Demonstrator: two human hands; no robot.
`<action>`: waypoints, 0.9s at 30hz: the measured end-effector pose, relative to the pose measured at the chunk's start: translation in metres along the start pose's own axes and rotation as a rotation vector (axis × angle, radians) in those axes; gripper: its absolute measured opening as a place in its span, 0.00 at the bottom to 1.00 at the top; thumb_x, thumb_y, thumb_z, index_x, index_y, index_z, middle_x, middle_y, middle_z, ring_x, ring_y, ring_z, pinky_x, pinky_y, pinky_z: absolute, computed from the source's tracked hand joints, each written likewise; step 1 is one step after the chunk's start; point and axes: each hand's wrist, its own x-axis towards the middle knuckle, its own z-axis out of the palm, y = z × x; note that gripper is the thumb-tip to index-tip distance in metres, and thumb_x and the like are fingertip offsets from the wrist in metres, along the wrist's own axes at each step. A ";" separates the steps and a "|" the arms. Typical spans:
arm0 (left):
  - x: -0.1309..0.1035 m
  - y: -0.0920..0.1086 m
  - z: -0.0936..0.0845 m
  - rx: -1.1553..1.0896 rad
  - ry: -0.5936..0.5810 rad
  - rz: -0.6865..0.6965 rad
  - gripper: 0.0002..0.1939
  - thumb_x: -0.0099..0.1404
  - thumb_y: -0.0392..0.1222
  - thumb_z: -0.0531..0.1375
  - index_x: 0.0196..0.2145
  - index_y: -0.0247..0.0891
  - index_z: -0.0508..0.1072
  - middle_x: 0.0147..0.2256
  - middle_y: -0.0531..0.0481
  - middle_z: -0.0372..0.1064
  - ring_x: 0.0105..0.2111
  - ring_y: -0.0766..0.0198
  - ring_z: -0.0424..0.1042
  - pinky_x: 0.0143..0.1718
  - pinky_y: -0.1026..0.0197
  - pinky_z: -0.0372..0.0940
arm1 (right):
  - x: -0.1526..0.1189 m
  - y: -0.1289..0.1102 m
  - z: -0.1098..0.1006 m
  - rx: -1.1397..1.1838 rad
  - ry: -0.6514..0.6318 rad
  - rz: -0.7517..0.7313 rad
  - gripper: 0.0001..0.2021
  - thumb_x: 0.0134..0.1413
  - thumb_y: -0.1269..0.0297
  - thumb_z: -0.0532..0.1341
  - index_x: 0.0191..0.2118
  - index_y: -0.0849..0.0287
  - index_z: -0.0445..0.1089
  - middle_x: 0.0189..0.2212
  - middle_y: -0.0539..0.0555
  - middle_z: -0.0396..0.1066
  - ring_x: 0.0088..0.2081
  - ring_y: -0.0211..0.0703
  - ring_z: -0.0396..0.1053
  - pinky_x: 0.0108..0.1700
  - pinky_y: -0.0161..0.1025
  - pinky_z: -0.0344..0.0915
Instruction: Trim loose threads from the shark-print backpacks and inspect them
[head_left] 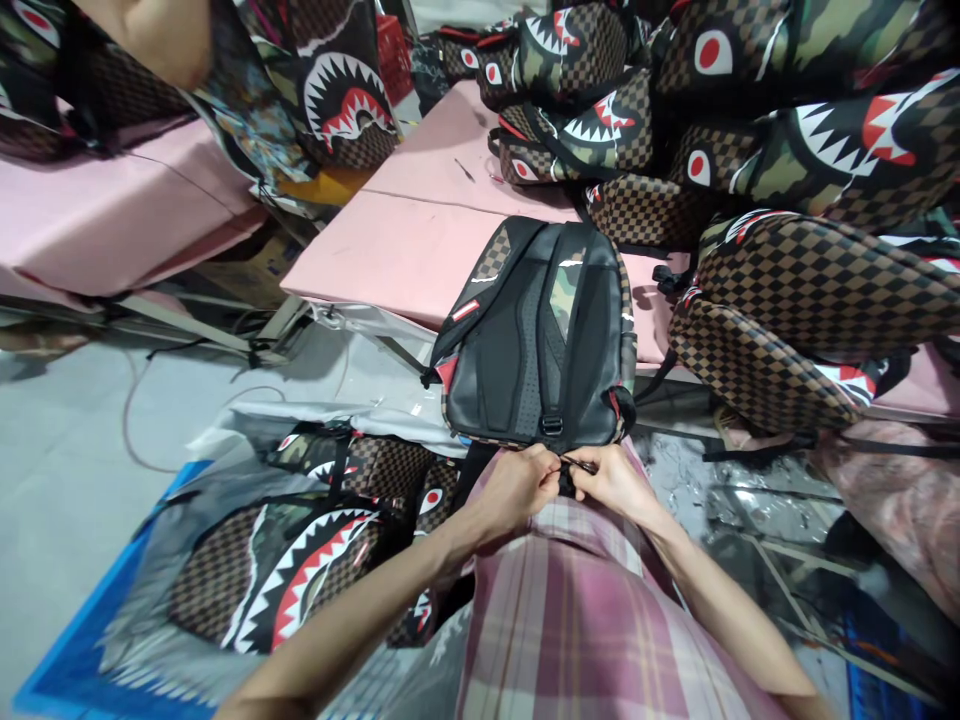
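A black backpack [510, 330] rests back side up on the pink table's edge, its lower end toward me. Its padded straps and a buckle show, with checkered and camouflage patches. At the lower edge, my left hand [525, 480] is closed in a pinch, touching the backpack near the buckle; the exact part between its fingertips is hidden. Close beside it, my right hand [611, 480] is closed around a small dark tool [581, 464] that looks like thread snips. Its tip points toward the left fingers. Something black hangs just below the two hands.
More shark-mouth backpacks [817, 290] are piled on the pink table [390, 230] to the right. Others lie in grey plastic over a blue pallet [82, 620] at lower left. A co-worker's arm [157, 40] is at upper left. A thin dark tool [465, 170] lies on the table.
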 end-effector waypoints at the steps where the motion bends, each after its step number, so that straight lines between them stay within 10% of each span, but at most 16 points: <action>1: 0.000 0.000 -0.001 -0.006 0.006 0.007 0.09 0.57 0.31 0.52 0.30 0.35 0.72 0.27 0.51 0.68 0.25 0.68 0.65 0.26 0.67 0.55 | 0.000 0.002 0.002 -0.004 0.012 -0.009 0.17 0.43 0.73 0.52 0.35 0.61 0.76 0.15 0.46 0.69 0.18 0.35 0.64 0.23 0.29 0.57; 12: 0.011 -0.009 -0.008 -0.298 -0.068 0.053 0.07 0.51 0.29 0.55 0.23 0.33 0.73 0.21 0.55 0.63 0.20 0.74 0.59 0.23 0.70 0.51 | 0.010 0.015 0.002 0.330 -0.119 0.105 0.08 0.46 0.66 0.56 0.27 0.62 0.72 0.10 0.42 0.58 0.14 0.30 0.52 0.20 0.29 0.49; 20: 0.014 -0.012 -0.019 -0.307 -0.197 0.150 0.08 0.47 0.25 0.55 0.22 0.32 0.71 0.22 0.56 0.63 0.23 0.72 0.61 0.25 0.71 0.52 | -0.001 0.009 -0.003 -0.134 -0.029 -0.292 0.13 0.42 0.76 0.54 0.32 0.60 0.74 0.32 0.54 0.74 0.33 0.40 0.70 0.36 0.33 0.62; 27: 0.019 -0.008 -0.018 -0.317 -0.183 0.064 0.04 0.54 0.32 0.57 0.26 0.34 0.73 0.24 0.54 0.67 0.22 0.72 0.63 0.25 0.71 0.56 | 0.017 0.019 -0.004 0.421 -0.108 0.097 0.04 0.39 0.71 0.55 0.20 0.61 0.65 0.10 0.43 0.56 0.14 0.29 0.51 0.18 0.29 0.48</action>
